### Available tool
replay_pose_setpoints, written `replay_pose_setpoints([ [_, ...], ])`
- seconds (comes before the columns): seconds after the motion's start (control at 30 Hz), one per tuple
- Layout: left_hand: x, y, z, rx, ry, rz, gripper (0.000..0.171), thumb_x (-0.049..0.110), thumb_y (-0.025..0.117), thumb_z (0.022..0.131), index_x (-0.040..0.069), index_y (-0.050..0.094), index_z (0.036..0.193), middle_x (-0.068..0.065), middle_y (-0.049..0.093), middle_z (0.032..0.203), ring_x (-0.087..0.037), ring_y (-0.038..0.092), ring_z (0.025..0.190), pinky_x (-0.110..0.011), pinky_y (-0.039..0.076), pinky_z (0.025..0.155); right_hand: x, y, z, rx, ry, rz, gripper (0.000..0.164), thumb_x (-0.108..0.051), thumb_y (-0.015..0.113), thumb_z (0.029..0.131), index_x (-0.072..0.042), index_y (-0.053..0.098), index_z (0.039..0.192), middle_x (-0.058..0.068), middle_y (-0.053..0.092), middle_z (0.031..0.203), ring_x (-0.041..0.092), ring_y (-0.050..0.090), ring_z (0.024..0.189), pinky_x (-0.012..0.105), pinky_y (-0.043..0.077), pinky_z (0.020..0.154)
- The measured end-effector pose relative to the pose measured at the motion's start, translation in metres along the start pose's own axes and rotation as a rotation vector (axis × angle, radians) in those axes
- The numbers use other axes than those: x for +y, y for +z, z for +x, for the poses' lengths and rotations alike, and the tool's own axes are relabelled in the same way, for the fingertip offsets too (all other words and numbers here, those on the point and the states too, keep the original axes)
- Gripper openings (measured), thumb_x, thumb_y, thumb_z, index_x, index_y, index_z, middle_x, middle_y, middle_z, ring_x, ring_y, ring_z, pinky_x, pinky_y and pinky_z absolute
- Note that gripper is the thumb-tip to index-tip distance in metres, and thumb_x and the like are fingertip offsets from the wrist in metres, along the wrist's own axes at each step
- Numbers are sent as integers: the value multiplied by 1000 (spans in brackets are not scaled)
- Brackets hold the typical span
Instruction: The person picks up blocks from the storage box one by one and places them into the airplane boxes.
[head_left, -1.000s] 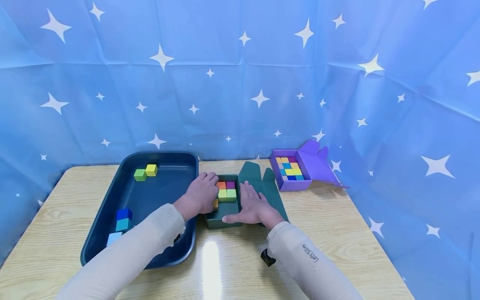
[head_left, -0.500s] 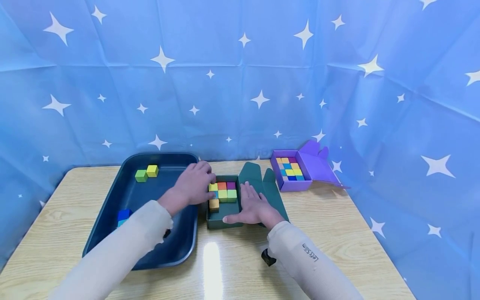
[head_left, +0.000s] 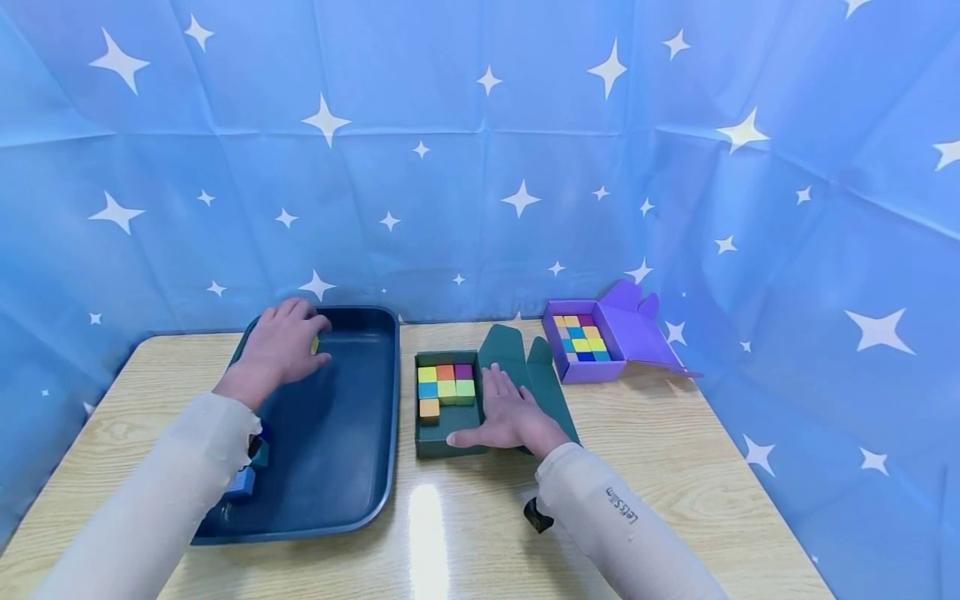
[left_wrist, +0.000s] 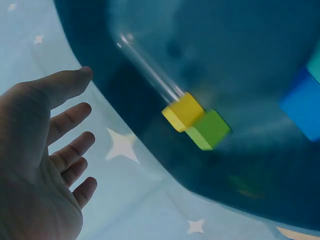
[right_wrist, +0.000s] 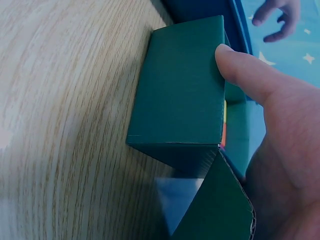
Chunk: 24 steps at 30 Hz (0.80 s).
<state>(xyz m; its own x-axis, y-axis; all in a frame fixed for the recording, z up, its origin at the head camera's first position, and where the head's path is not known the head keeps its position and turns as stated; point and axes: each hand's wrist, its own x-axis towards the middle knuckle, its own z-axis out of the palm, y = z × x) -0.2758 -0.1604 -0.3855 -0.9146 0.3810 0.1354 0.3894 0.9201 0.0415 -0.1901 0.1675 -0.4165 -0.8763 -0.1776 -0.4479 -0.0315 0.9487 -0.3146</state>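
Note:
My left hand [head_left: 277, 346] hangs over the far left part of the dark blue tray [head_left: 330, 467], holding nothing, its fingers loosely bent. Below it, in the left wrist view, a yellow cube [left_wrist: 182, 112] and a green cube [left_wrist: 209, 131] lie side by side on the tray floor. My right hand [head_left: 510, 417] rests at the right edge of the dark green box [head_left: 450, 446], fingers straight over its folded-back lid [head_left: 555, 400]. In the right wrist view the thumb touches the box's top edge. Several coloured cubes stand inside, with a light orange cube [head_left: 429, 411] nearest the front.
A purple box [head_left: 588, 372] filled with several cubes stands at the back right, its lid folded out. Blue cubes [head_left: 240, 485] lie in the tray's front left, partly under the left sleeve. A starry blue curtain [head_left: 450, 167] hangs behind the wooden table [head_left: 480, 533].
My left hand has let go of the light orange cube in the green box and swung left over the tray to the yellow and green cubes. The right hand has stayed in place.

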Motion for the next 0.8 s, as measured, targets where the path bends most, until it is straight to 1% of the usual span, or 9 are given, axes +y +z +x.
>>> replay_pose_setpoints([
  [0.17, -15, 3, 0, -33, -32, 17, 45, 28, 73, 84, 3, 64, 120, -24, 53, 126, -42, 39, 124, -60, 33, 107, -1, -1, -1, 5, 0, 10, 121, -72, 62, 77, -10, -4, 157, 10, -7, 166, 26, -5, 154, 53, 6, 125],
  [0.33, -27, 12, 4, -77, -66, 54, 50, 27, 70, 86, -3, 60, 125, -26, 52, 124, -43, 40, 121, -59, 33, 107, -2, 0, 0, 4, -1, 4, 121, -73, 62, 77, -11, -5, 157, 9, -8, 166, 26, -5, 154, 53, 5, 125],
  [0.6, -37, 33, 10, -93, -122, 105, 49, 24, 70, 85, -8, 60, 121, -31, 52, 122, -44, 41, 115, -59, 34, 107, -3, 0, 0, 6, 6, 9, 122, -74, 62, 76, -13, -6, 157, 7, -10, 166, 25, -6, 154, 53, 5, 125],
  [0.8, -42, 43, 12, -132, -136, 141, 53, 28, 71, 84, -8, 60, 122, -31, 50, 121, -45, 39, 114, -59, 34, 107, -3, 1, 0, 11, 2, 10, 122, -74, 62, 76, -12, -4, 157, 8, -9, 166, 25, -6, 154, 53, 5, 125],
])
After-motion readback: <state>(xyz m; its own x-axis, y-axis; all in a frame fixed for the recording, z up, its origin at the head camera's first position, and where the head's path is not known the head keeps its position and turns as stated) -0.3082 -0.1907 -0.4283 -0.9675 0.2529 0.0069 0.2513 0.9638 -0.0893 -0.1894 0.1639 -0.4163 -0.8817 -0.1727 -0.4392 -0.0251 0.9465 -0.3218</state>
